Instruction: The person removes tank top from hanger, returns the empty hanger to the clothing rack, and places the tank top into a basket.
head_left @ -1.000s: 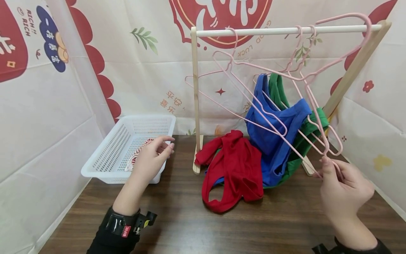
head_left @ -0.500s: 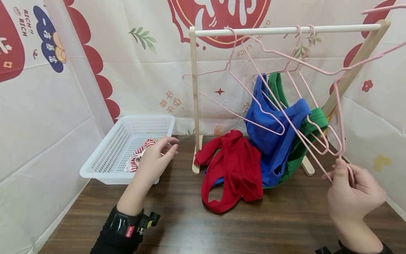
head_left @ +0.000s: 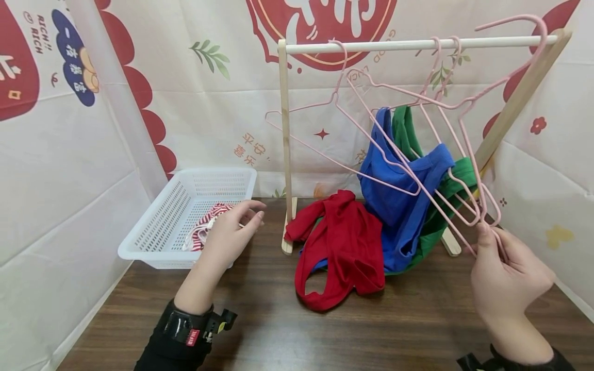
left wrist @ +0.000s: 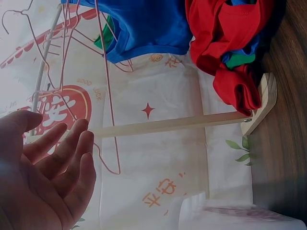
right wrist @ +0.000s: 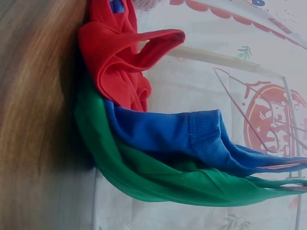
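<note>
My right hand (head_left: 510,273) pinches the lower corner of a bare pink clothes hanger (head_left: 503,22), held tilted in front of the rack with its hook at upper right. Behind it a blue tank top (head_left: 394,201) and a green tank top (head_left: 424,232) hang on pink hangers, their lower parts reaching the table. A red garment (head_left: 357,242) lies crumpled beside them. My left hand (head_left: 227,232) hovers at the basket's right side, fingers loosely bent and holding nothing; the left wrist view shows its bare palm (left wrist: 48,182).
A white perforated basket (head_left: 132,247) at left holds a red-and-white striped cloth (head_left: 199,232), partly hidden by my left hand. The wooden rack's white bar (head_left: 394,46) crosses at the back, with another bare pink hanger (head_left: 343,64) on its left part. Printed cloth walls enclose the brown table (head_left: 352,340).
My right hand swung the hanger to the right, its hook leaving the head view, then brought it back left. My left hand drifted slightly right. The garments stayed put.
</note>
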Motion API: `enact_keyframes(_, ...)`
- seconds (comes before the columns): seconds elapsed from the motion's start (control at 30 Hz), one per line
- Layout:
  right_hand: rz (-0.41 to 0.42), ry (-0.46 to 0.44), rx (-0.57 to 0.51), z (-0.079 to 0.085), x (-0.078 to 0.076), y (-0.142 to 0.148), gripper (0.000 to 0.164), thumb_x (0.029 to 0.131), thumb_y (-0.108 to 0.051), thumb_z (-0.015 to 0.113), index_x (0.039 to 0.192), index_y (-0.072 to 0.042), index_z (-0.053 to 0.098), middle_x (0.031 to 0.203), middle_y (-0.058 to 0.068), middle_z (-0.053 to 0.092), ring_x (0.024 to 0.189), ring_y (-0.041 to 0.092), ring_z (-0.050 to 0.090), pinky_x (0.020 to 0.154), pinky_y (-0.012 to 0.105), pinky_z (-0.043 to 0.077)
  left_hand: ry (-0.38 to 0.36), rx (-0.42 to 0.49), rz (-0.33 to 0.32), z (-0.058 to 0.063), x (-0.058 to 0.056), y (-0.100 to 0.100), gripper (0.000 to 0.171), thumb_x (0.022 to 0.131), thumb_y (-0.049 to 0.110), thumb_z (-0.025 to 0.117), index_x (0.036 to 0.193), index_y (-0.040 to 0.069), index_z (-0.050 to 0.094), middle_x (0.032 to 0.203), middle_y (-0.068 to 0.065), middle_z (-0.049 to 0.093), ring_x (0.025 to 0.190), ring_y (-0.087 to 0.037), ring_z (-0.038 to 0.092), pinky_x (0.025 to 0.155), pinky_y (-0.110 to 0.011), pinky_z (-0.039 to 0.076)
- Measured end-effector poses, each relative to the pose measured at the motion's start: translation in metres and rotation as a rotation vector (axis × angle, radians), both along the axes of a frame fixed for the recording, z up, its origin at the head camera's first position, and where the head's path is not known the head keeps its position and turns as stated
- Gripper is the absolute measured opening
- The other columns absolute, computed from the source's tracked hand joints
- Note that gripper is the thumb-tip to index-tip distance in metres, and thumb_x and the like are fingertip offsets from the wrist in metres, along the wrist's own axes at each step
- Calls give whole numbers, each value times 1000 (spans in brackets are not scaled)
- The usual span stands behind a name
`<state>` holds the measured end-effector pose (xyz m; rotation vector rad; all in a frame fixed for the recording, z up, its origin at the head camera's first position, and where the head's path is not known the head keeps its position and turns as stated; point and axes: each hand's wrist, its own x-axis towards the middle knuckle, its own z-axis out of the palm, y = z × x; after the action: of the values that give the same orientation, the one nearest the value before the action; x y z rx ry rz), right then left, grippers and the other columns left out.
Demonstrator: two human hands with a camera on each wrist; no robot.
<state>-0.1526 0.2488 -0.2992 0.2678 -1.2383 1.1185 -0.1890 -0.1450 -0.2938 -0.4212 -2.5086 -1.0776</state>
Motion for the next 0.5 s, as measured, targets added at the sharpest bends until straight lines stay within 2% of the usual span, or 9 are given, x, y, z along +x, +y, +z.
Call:
enact_keyframes(0.13,-27,-9,19,1,-3,2,7,70,6,68,69,11,64,61,16,63,45,5,53,51,8,43,0,5,-5,0,0,1,18,91,36,50,107,29,55,77,10,61,69,-6,55,65,-37,46)
enact_keyframes(0.33,-155,-30,45,2,-1,-4,6,70,-1,70,66,3,67,56,9,63,46,-1,48,52,5,36,-6,13,-10,-1,1,1,20,91,37,49,107,28,55,77,9,61,69,-6,54,65,-37,46)
enact_keyframes(0.5,-183,-30,58,2,4,-10,5,69,-2,70,66,2,68,55,4,63,46,-4,45,50,4,31,-17,10,-12,-1,2,2,21,90,40,49,107,28,55,77,9,60,70,-6,54,65,-36,46)
